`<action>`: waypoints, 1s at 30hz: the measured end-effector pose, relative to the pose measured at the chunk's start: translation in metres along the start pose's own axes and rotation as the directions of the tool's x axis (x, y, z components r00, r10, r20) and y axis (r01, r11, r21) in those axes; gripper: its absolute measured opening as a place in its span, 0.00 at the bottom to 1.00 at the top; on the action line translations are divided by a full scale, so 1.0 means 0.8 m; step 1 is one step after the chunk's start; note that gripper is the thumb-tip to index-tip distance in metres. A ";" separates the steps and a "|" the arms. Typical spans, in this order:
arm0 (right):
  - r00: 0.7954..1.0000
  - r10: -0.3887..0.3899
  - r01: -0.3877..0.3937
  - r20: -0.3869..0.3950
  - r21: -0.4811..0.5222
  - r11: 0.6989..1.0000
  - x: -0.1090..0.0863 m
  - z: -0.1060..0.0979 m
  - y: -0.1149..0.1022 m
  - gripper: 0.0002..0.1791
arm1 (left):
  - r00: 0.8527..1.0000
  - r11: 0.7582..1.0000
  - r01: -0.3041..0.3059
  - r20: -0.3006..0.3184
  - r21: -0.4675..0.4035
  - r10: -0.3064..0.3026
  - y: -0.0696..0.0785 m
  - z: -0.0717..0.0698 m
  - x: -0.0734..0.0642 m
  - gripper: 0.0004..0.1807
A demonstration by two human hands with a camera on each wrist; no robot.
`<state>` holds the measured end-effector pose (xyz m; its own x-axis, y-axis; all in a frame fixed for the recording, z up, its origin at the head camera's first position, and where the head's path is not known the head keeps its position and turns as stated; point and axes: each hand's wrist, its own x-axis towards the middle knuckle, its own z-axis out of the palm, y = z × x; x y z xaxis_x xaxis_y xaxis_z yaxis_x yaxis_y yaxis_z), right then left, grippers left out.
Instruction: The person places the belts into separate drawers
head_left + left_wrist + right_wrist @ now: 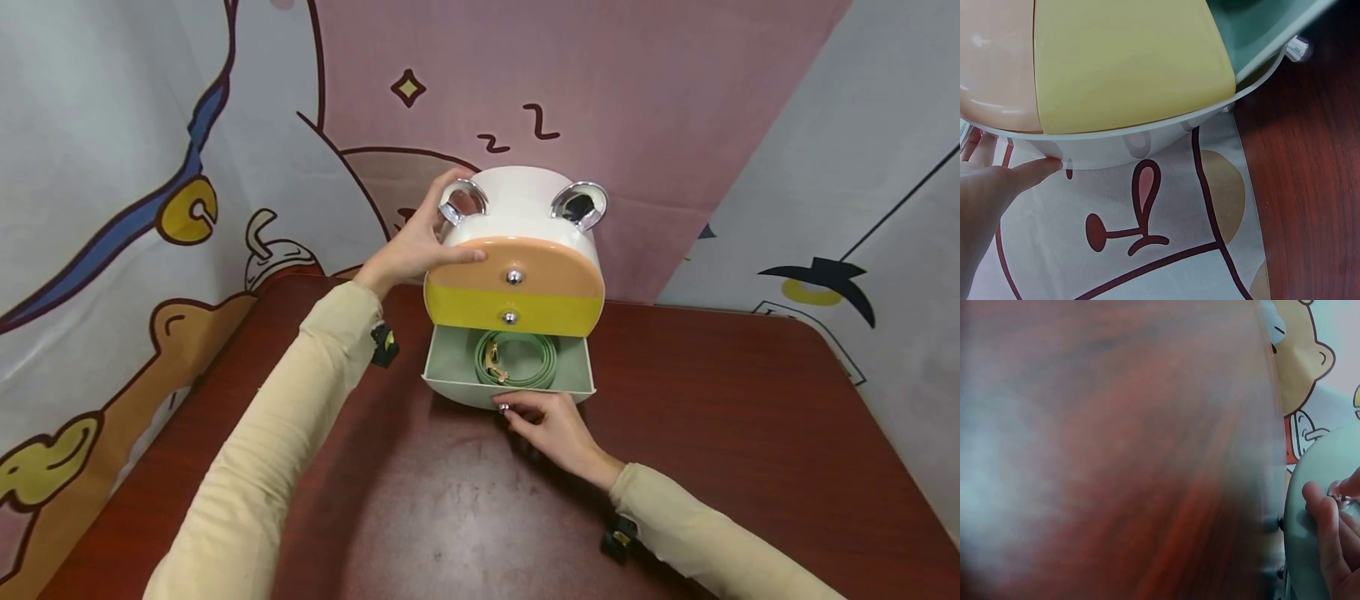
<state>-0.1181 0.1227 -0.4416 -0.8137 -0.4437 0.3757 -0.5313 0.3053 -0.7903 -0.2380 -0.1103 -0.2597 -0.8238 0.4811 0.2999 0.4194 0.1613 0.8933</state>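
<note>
A white bear-eared drawer box [525,196] stands on the table with an orange drawer [555,262], a yellow drawer [555,310] and a pale green bottom drawer [450,367]. The bottom drawer is pulled out; inside lies a coiled green belt [551,367] with a gold buckle [493,367]. My left hand [416,250] holds the box's upper left side, thumb across the front edge, other fingers by the silver ear [480,196]. With thumb and forefinger, my right hand [558,429] pinches the bottom drawer's silver knob [504,407]; the right wrist view shows this knob [1338,495] between the fingertips.
The box stands near the back of the dark red-brown wooden table [712,442]. Behind it and at both sides hangs a cloth printed with cartoon figures [585,67]. Silver knobs sit on the orange and yellow drawers.
</note>
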 end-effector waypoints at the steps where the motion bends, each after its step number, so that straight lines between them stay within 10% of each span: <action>1: 1.000 0.021 -0.021 -0.001 0.009 1.000 0.002 0.000 0.001 0.13 | 1.000 1.000 0.003 0.001 0.001 -0.003 0.000 0.000 0.000 0.53; 14: 0.991 0.137 -0.137 0.001 0.047 0.990 0.020 -0.008 -0.025 0.13 | 1.000 1.000 0.019 0.000 0.020 -0.019 0.001 0.000 -0.001 0.54; 30: 0.995 0.095 -0.095 -0.029 0.026 0.995 0.029 -0.006 0.021 0.13 | 1.000 1.000 0.009 -0.002 -0.005 -0.009 -0.001 0.001 0.001 0.53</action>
<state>-0.1467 0.1215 -0.4438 -0.8671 -0.3882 0.3122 -0.4455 0.3236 -0.8348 -0.2385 -0.1092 -0.2606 -0.8285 0.4778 0.2921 0.4096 0.1612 0.8979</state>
